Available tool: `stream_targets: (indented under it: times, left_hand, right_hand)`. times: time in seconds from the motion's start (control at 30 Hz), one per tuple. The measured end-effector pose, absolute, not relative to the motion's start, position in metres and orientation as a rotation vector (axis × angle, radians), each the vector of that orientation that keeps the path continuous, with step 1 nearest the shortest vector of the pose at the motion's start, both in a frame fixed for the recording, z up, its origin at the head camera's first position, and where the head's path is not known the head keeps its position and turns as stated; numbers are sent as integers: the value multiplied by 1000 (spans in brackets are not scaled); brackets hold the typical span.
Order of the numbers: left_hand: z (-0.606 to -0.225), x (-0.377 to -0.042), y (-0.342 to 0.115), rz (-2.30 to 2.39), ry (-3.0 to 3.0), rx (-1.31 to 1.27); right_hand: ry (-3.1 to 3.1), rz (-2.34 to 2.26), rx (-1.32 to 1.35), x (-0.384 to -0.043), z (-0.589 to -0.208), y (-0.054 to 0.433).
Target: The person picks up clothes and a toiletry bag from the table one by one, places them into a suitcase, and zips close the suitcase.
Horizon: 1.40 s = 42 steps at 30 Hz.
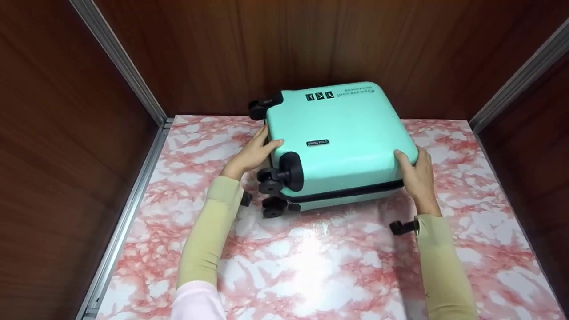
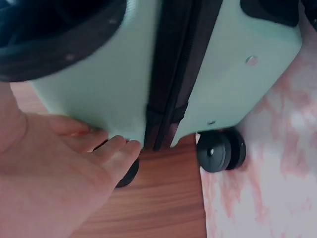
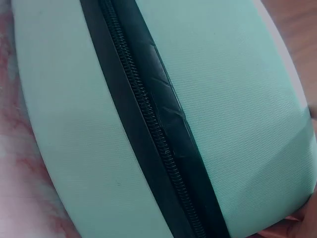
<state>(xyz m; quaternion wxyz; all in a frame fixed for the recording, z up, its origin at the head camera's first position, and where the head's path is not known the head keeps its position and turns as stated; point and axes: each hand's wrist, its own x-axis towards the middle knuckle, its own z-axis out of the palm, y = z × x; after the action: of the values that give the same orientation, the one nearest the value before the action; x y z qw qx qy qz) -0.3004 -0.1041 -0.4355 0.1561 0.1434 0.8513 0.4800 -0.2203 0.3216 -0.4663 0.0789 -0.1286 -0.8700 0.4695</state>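
A mint-green hard-shell suitcase lies on its broad side over the tabletop, its black wheels toward the left. Between the wheels on that end, my left hand grips the shell, thumb over the top edge and fingers along the end face. My right hand holds the near right corner, with its thumb on the upper face and the other fingers round the side. A black zipper band runs along the suitcase's side. In the right wrist view, only a bit of the hand shows at the lower right corner.
The red-and-white marbled tabletop spreads under the suitcase. Behind it rises a brown wood panel, with more panels on both sides. Metal rails line the left edge. Dark wrist-camera mounts stick out from the sleeves.
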Motion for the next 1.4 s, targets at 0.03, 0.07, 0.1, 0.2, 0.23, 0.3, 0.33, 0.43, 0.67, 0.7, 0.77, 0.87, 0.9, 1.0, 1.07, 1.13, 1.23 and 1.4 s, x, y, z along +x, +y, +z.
stream_targets:
  times: [0.03,0.07,0.1,0.2,0.23,0.3,0.33,0.43,0.67,0.7,0.77,0.87,0.9,1.0,1.07,1.13,1.23,1.4]
  left_hand:
    - [-433,-302,-104,1360,2436,426]
    - [-431,-304,-105,1347,2436,437]
    - [-429,-305,-105,1330,2439,448]
    - [-426,-309,-104,1275,2469,468]
    - [-425,-310,-103,1257,2482,470]
    - [-423,-311,-102,1223,2511,468]
    - [-422,-311,-102,1209,2525,461]
    - [-421,-311,-99,1188,2571,442]
    - [-422,-306,-93,1173,2707,451]
    - [-422,-305,-93,1174,2716,447]
    - [-422,-301,-94,1177,2714,429]
    - [-420,-292,-95,1157,2694,400]
    - [-419,-289,-95,1145,2691,392]
    - [-417,-278,-96,1094,2710,389]
    - [-416,-271,-96,1066,2739,397]
    - [-416,-264,-97,1047,2774,412]
    - [-416,-254,-99,1032,2826,436]
    - [-419,-243,-100,1025,2847,513]
  right_hand:
    - [-2605,1381,-386,-218,-467,321]
    - [-2607,1364,-390,-215,-468,321]
    - [-2608,1347,-394,-212,-469,320]
    - [-2589,1310,-414,-204,-471,317]
    - [-2581,1299,-420,-201,-472,316]
    - [-2562,1281,-424,-196,-474,314]
    - [-2551,1275,-426,-194,-475,313]
    - [-2511,1291,-430,-190,-478,310]
    - [-2460,1334,-443,-184,-481,309]
    - [-2464,1336,-444,-184,-481,309]
    - [-2475,1326,-445,-182,-480,308]
    - [-2456,1298,-446,-181,-478,307]
    - [-2435,1279,-441,-180,-477,306]
    - [-2321,1223,-404,-179,-477,302]
    - [-2242,1177,-353,-178,-476,299]
    - [-2177,1144,-285,-176,-476,295]
    - [-2109,1111,-172,-172,-475,287]
    - [-2066,1124,-4,-166,-472,268]
